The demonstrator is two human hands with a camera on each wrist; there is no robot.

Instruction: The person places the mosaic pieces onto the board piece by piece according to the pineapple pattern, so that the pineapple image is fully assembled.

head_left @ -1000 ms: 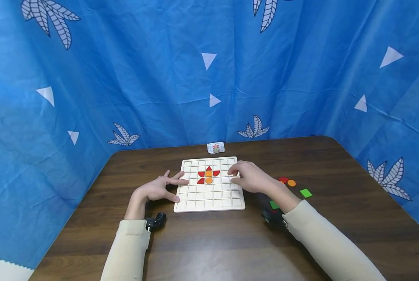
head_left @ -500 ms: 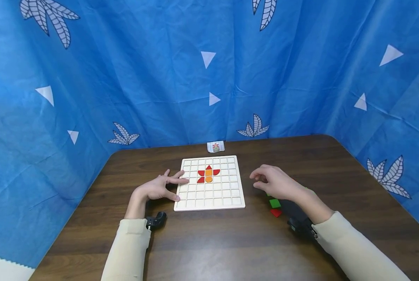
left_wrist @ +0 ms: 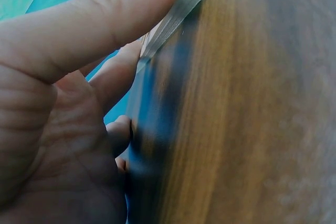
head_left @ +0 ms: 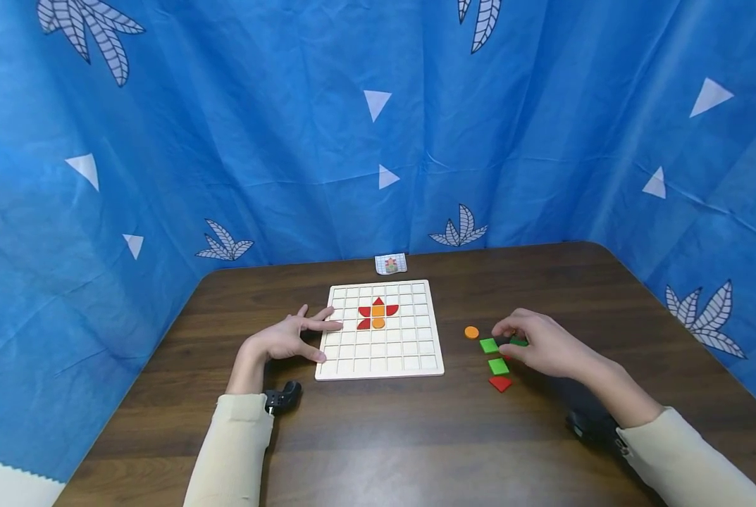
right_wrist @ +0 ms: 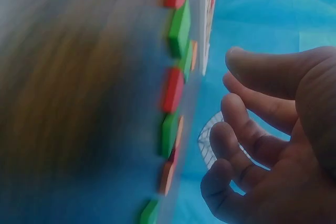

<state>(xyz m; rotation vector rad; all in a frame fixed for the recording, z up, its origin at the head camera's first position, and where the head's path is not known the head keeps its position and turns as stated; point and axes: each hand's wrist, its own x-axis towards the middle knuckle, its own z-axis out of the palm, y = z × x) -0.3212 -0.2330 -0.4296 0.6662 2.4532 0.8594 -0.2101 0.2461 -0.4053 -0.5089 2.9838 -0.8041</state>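
A white grid board (head_left: 409,347) lies on the table, bearing a flower-like figure of red and orange pieces around an orange square (head_left: 378,311). With fingers spread, my left hand (head_left: 282,338) rests on the board's left edge; in the left wrist view its thumb (left_wrist: 105,24) touches the rim. My right hand (head_left: 545,345) hovers over loose flat pieces right of the board, fingers loosely bent, with nothing seen between them. Nearest it are a green square (head_left: 489,346), another green square (head_left: 498,367) and a red piece (head_left: 500,384). Other pieces are partly hidden beneath this hand.
An orange disc (head_left: 471,332) lies between board and right hand. Behind the board, a small printed card (head_left: 391,265) shows a similar figure on a grid. A blue curtain (head_left: 327,141) stands along the table's (head_left: 365,436) far and side edges.
My right hand has moved from the board's right side rightward to the loose pieces, uncovering the orange disc and green squares. My left hand has stayed in place.
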